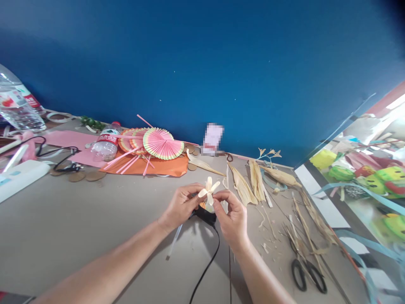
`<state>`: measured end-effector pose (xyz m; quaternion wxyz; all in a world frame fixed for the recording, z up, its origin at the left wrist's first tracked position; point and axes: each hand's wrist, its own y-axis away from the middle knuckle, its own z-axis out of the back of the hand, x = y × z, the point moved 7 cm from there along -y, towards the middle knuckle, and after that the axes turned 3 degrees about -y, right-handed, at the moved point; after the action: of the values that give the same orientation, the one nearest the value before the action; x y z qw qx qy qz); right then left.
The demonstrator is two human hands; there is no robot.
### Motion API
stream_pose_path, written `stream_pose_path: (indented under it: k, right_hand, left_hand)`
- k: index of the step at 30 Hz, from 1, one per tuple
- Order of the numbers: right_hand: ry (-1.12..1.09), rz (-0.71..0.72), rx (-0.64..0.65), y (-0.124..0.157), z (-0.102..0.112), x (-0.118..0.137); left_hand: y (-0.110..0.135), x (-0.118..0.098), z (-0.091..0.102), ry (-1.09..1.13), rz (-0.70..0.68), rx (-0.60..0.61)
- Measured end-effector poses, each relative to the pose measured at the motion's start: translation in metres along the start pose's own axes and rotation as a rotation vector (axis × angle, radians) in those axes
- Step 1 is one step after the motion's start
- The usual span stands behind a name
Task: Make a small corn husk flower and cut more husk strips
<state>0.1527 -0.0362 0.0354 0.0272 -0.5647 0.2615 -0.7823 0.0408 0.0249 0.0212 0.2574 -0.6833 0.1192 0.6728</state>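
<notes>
A small flower of pale corn-husk petals (209, 190) is held above the grey table (95, 236) between both hands. My left hand (182, 207) pinches it from the left, fingers closed. My right hand (232, 215) pinches it from the right, fingers curled. Just under the hands lies a black glue gun (205, 214) with a clear glue stick (174, 240) poking out to the left and a black cord (207, 261) trailing toward me.
Dried corn husks (249, 181) and husk scraps lie to the right, with black scissors (308, 274) near the front. Pink paper fans (161, 143) on orange paper, a plastic bottle (106, 143), a white power strip (19, 177) sit left. Blue wall behind.
</notes>
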Motion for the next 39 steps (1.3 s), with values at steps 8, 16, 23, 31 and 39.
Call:
stream_pose_path:
  k: [8, 16, 23, 31, 39]
  right_hand:
    - [0.038, 0.027, -0.049, 0.0, 0.001, 0.007]
    - [0.13, 0.051, -0.047, 0.002, 0.002, 0.007]
    - [0.195, 0.068, -0.036, 0.002, 0.002, 0.008]
    - [0.245, 0.127, -0.026, 0.001, 0.002, 0.012]
    - [0.278, 0.135, -0.008, 0.001, -0.001, 0.012]
  left_hand:
    - [0.006, -0.009, -0.004, -0.135, -0.207, -0.017]
    - [0.009, -0.013, -0.005, -0.201, -0.256, -0.057]
    - [0.009, -0.016, -0.008, -0.233, -0.224, -0.01]
    - [0.011, -0.016, -0.008, -0.289, -0.24, -0.018]
    - [0.012, -0.015, -0.007, -0.29, -0.218, -0.045]
